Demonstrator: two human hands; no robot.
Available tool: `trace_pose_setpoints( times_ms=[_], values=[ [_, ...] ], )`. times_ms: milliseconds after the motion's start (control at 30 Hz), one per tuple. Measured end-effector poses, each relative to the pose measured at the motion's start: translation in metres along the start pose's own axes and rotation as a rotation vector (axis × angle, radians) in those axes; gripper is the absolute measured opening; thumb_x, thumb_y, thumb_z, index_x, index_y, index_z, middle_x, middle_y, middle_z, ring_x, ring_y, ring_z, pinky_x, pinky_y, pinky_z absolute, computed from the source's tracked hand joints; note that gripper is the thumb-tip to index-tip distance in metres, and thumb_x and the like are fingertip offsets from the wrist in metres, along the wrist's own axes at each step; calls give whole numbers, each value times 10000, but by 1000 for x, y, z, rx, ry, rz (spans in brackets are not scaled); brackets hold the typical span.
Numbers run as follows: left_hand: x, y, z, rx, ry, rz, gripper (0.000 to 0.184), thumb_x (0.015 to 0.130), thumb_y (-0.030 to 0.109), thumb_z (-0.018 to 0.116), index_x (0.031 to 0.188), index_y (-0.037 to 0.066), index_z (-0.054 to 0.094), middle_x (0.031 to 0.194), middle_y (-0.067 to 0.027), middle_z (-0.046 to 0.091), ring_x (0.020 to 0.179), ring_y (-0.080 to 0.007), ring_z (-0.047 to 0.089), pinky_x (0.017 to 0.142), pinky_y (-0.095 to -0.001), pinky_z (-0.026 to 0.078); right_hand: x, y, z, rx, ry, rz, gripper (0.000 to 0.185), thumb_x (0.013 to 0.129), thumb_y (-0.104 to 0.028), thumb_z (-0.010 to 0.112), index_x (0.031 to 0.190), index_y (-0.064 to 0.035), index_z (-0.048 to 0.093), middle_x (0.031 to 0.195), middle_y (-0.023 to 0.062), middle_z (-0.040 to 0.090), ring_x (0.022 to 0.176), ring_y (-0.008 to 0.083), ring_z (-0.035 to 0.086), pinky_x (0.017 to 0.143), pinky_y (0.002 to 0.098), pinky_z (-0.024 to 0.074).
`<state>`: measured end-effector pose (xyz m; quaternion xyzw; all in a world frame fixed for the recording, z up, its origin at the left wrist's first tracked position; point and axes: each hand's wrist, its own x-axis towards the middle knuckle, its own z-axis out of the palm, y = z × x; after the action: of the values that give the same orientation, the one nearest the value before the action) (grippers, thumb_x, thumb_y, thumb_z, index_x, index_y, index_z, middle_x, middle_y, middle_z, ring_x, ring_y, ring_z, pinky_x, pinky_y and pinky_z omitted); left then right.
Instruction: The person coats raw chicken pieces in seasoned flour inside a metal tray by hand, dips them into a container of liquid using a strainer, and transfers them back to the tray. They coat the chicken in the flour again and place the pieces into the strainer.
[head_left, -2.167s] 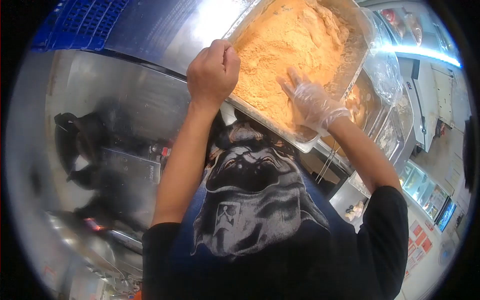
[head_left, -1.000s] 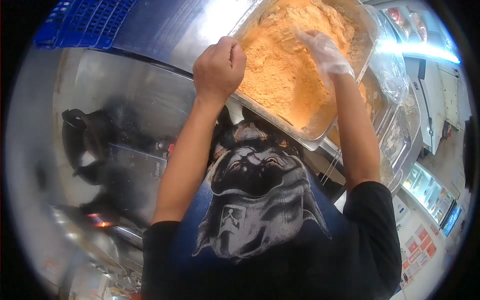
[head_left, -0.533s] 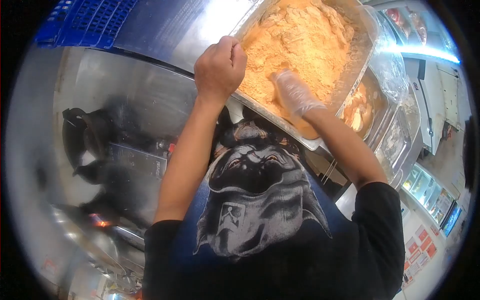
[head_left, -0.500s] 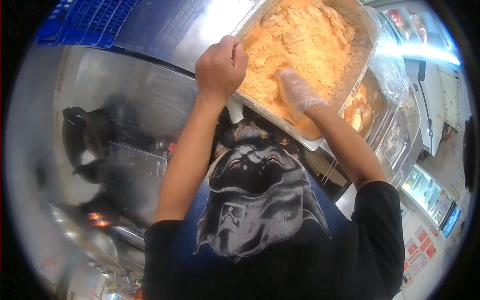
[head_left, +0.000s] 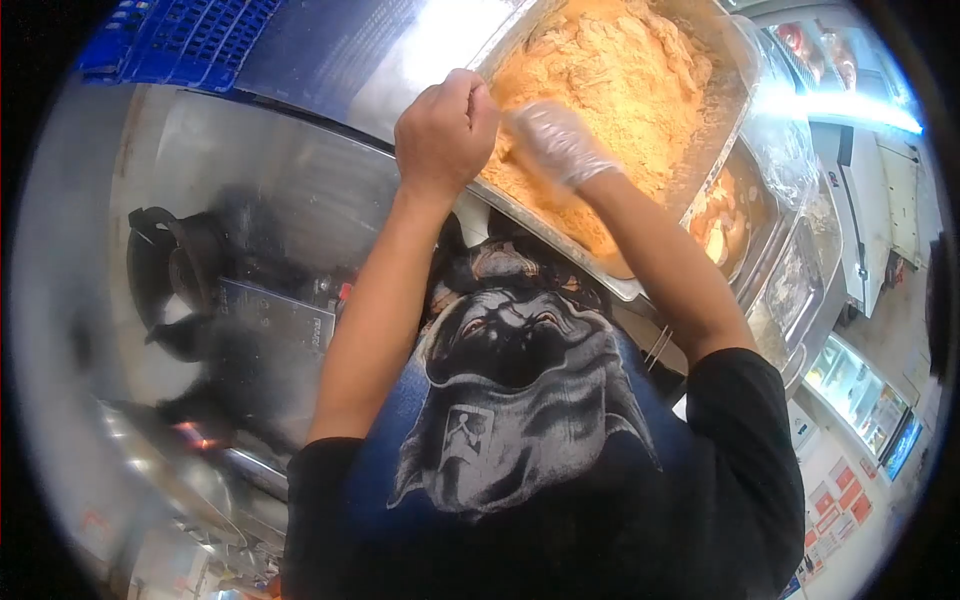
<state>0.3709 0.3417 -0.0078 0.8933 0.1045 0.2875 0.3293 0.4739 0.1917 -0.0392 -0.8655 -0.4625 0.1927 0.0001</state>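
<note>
A deep metal tray [head_left: 560, 236] holds a heap of orange-yellow powdery flour mix [head_left: 610, 90], with lumpy coated pieces toward its far side. My left hand [head_left: 447, 130] is bare and closed in a fist at the tray's left rim, fingers wrapped over the edge. In a clear plastic glove, my right hand [head_left: 562, 143] sits low over the left part of the mix, close to my left hand. Its fingertips are blurred and partly lost against the powder, so what they hold, if anything, cannot be seen.
Right of the tray stands a container of wet, pale pieces [head_left: 718, 232], with a clear plastic bag [head_left: 785, 150] behind it. A blue crate [head_left: 190, 40] is at upper left. Dark cookware [head_left: 165, 260] and an orange glow [head_left: 195, 435] lie to the left.
My right hand has moved left and away from me, from the middle of the powder toward my left hand. My left hand stays at the rim.
</note>
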Motion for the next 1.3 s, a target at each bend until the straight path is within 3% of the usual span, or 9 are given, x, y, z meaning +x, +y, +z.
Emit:
trace_pose_setpoints(
  times_ms=[267, 333, 500, 600, 667, 800, 967, 1167, 1300],
  values=[
    [1, 1, 3, 7, -1, 11, 120, 980, 193, 625, 948, 86, 669, 722, -98, 676, 669, -310, 671, 631, -429, 519, -58, 36, -25, 795, 92, 253, 365, 915, -162, 725, 1250, -28, 671, 1199, 227, 682, 1052, 328, 699, 992, 449, 539],
    [-1, 0, 1, -11, -9, -26, 121, 979, 193, 626, 946, 85, 669, 717, -98, 672, 666, -312, 670, 629, -432, 519, -64, 14, -24, 152, -270, 104, 385, 944, -174, 694, 1290, -11, 657, 1202, 233, 689, 1082, 317, 699, 1015, 428, 540],
    [0, 0, 2, -11, -7, -5, 125, 976, 197, 631, 945, 84, 673, 732, -107, 686, 673, -314, 680, 629, -433, 521, -73, 44, -21, 426, -114, 38, 298, 951, -133, 655, 1241, -74, 681, 1182, 207, 700, 978, 295, 721, 903, 419, 589],
    [-1, 2, 2, -4, -6, 11, 128, 976, 201, 633, 946, 86, 679, 743, -112, 696, 679, -312, 687, 631, -432, 523, -64, 65, -45, -83, -69, 352, 328, 971, -132, 654, 1298, -125, 684, 1208, 157, 706, 1069, 268, 694, 996, 428, 540],
    [1, 2, 1, 0, -7, 16, 130, 977, 203, 632, 945, 87, 681, 747, -114, 700, 682, -310, 691, 632, -432, 524, -70, 97, -36, 746, 370, 423, 315, 1010, -143, 630, 1317, -96, 679, 1254, 142, 699, 1167, 239, 646, 1090, 413, 478],
    [-1, 0, 3, -92, 65, 91, 109, 966, 162, 653, 973, 61, 693, 786, -111, 692, 680, -282, 674, 637, -415, 527, -78, 89, -76, 795, 239, 571, 344, 1052, -261, 621, 1318, -50, 672, 1349, 148, 658, 1241, 227, 606, 1120, 395, 450],
    [-5, 52, 5, -341, -111, 206, 168, 949, 160, 693, 1071, 45, 693, 972, -110, 700, 792, -259, 672, 676, -393, 538, -72, 93, -49, 1851, 573, 572, 834, 982, -625, 642, 1508, 3, 489, 1495, 252, 525, 1350, 406, 534, 1129, 496, 444],
    [-12, 137, 23, -219, -636, 305, 372, 953, 421, 679, 1086, 74, 698, 905, -132, 725, 837, -365, 711, 720, -472, 561, -84, 63, -48, 1914, 564, 572, 974, 953, -700, 621, 1580, 7, 389, 1535, 317, 444, 1392, 440, 478, 1103, 556, 459],
    [-20, 142, 45, -222, -550, 293, 350, 958, 405, 664, 1001, 60, 706, 814, -157, 714, 787, -401, 704, 708, -491, 555, -83, 57, -46, 1872, 851, 514, 946, 965, -664, 634, 1598, -11, 374, 1573, 287, 421, 1389, 448, 470, 1104, 573, 447]
  ],
)
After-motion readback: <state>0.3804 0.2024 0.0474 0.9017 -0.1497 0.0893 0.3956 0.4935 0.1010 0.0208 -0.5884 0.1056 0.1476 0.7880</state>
